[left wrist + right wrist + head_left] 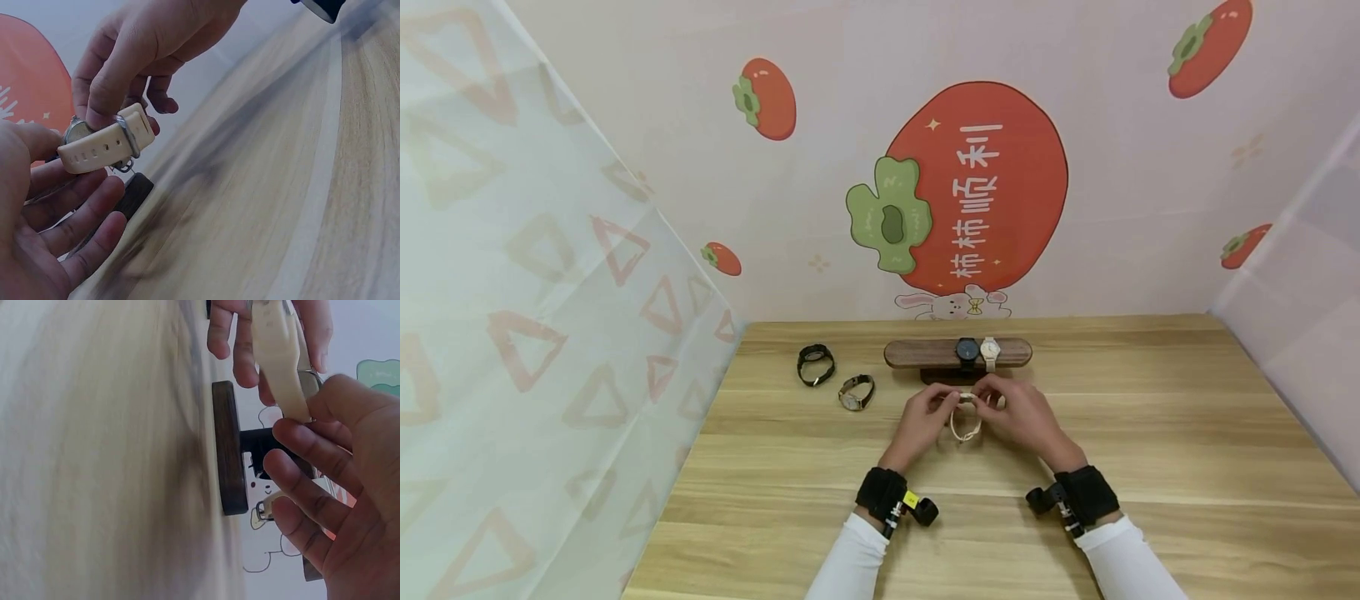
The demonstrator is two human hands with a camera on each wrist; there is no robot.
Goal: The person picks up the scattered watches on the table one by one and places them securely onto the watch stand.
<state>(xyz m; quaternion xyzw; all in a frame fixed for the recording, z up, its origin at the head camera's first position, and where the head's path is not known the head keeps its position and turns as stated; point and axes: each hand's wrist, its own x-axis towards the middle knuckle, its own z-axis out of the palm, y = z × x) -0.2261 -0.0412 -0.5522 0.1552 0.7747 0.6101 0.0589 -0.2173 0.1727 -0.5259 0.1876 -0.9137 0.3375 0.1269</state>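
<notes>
Above the table, just in front of the watch stand, both hands hold a wristwatch with a cream strap (94, 153). My left hand (922, 421) pinches one side of it between thumb and fingers, its other fingers loosely spread. On the opposite side, my right hand (1021, 419) grips the watch by thumb and forefinger near the case. The strap hangs in a loop below the fingers in the head view. In the left wrist view a metal keeper and the strap holes show; the dial is mostly hidden.
Behind the hands stands a dark wooden watch stand (917, 354), bearing a black watch (967, 352) and a white watch (990, 349) towards its right end. To the left, a black watch (808, 357) and a gold-cased watch with dark strap (851, 402) lie on the wooden table (760, 500).
</notes>
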